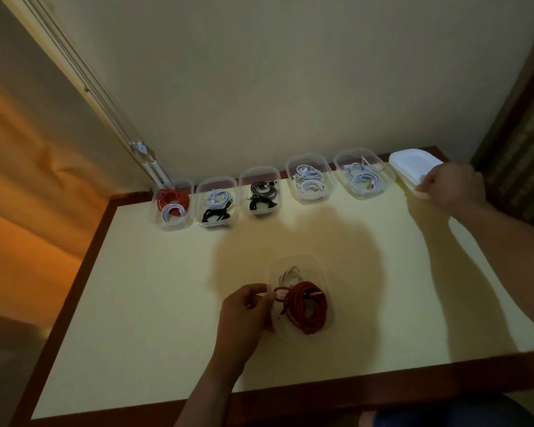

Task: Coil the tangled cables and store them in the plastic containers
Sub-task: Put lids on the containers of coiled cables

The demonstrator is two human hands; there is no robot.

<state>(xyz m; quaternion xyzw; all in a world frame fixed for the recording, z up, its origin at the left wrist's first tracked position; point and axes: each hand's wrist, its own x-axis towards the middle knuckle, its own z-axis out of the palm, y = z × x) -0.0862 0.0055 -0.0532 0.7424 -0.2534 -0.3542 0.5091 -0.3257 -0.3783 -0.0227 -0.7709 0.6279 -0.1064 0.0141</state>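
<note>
1. Left hand (244,309): nearest the camera, low centre, forearm reaching in from the bottom edge. Fingers curled; thumb and fingertips pinch a loop of the red cable (305,309) at the left rim of the near container (318,269).
2. Near container: clear plastic, no lid, standing alone mid-worktop, in shadow. Red cable lies coiled inside, filling the front part. A small white cable (290,274) sits coiled behind it, in the same container.
3. Worktop (167,303): pale yellow surface with a dark brown edge, pushed against a plain wall.
4. Row of containers (173,228): five clear tubs, all uncovered, side by side along the back edge by the wall, well apart from the near container. Contents, left to right:
   - one red coil, one white;
   - one white, one black;
   - two dark coils, the rear one greyish;
   - white coils;
   - white coils.
5. Right hand (453,186): stretched to the far right corner, just beyond the row's end. Fingers curled over the near edge of the white lids (413,164), gripping them. How many lids are in the stack cannot be told.
6. Left of frame: an orange-lit curtain; blind cords hang down to the corner behind the first tub.
</note>
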